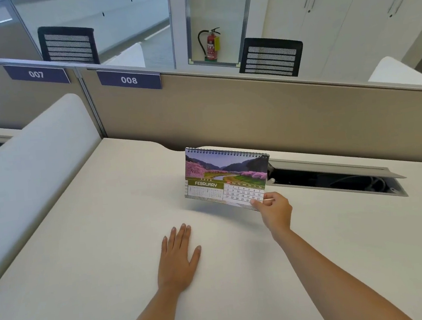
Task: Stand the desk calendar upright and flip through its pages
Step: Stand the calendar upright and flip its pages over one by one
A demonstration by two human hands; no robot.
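Green "FEBRUARY" calendar [225, 177], right hand [276, 211] pinching corner

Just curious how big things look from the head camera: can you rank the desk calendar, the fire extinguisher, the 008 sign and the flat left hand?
Largest to smallest:
1. desk calendar
2. left hand
3. 008 sign
4. fire extinguisher
The extinguisher only looks smallest because it stands far off.

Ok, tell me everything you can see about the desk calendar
The desk calendar is a landscape-format flip calendar with dark spiral wire binding along its top edge. The facing page shows a photo of pink blossoming trees, a stream and hills, above a green band reading FEBRUARY and a date grid. It looks like glossy card. It is upright, tilted a little, near the back of the white desk. The right hand pinches its lower right corner; whether its base touches the desk is unclear.
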